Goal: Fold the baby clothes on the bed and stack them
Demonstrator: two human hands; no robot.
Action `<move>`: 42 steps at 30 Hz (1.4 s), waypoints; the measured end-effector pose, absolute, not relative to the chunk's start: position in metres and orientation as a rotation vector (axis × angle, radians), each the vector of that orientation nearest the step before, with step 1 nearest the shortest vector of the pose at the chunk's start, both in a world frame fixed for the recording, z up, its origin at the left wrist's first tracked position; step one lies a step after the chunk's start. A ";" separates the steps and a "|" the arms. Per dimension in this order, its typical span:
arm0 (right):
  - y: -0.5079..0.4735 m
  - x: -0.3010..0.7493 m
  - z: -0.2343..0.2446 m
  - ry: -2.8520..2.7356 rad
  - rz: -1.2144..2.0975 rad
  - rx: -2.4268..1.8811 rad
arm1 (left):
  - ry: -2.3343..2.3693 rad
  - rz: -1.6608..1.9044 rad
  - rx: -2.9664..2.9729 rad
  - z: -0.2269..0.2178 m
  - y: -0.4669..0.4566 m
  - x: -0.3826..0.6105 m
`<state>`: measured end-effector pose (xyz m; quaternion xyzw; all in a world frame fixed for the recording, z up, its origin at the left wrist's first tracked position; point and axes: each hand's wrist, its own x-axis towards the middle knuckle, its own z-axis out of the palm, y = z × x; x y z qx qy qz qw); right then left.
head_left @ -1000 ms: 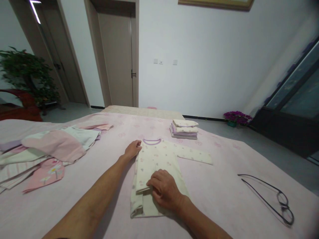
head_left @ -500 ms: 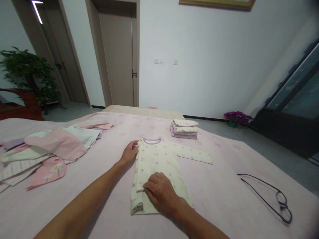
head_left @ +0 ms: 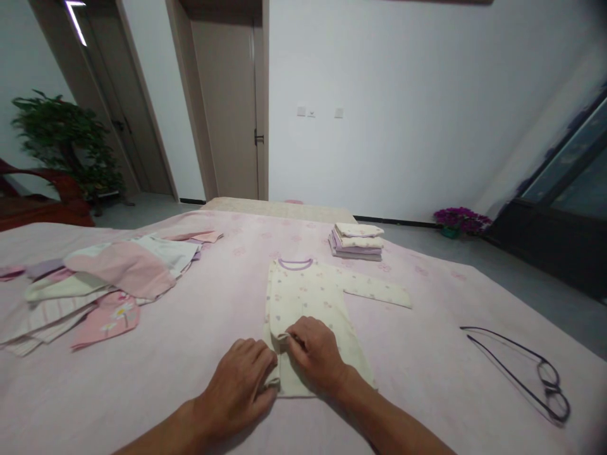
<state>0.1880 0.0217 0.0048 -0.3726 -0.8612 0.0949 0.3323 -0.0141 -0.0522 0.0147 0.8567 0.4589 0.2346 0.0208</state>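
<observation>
A small cream top (head_left: 310,297) with a floral print and a lilac collar lies flat on the pink bedspread (head_left: 199,322). Its left sleeve is folded in over the body; the right sleeve stretches out to the right. My left hand (head_left: 239,385) is curled at the bottom left corner of the top, fingers closed on the hem. My right hand (head_left: 315,354) rests on the lower part of the top, fingertips pinching the end of the folded-in sleeve.
A loose heap of pink and white clothes (head_left: 95,284) lies at the left. A stack of folded garments (head_left: 358,241) sits beyond the top. Glasses (head_left: 526,370) lie at the right. Doors, a plant (head_left: 66,142) and purple flowers (head_left: 459,221) stand past the bed.
My left hand has left the collar and come down to the bottom left hem. My right hand has stayed on the lower part of the top. The view shifted slightly.
</observation>
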 end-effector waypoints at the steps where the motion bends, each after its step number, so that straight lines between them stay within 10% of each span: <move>1: 0.023 0.189 0.005 -2.186 0.261 -0.983 | 1.430 0.748 2.674 0.013 -0.053 -0.011; 29: 0.018 0.194 0.003 -2.521 0.104 -0.634 | 0.890 1.151 2.668 0.001 -0.054 -0.003; 42: 0.017 0.195 -0.004 -2.493 0.176 -0.590 | 1.535 0.921 2.632 -0.046 -0.007 -0.014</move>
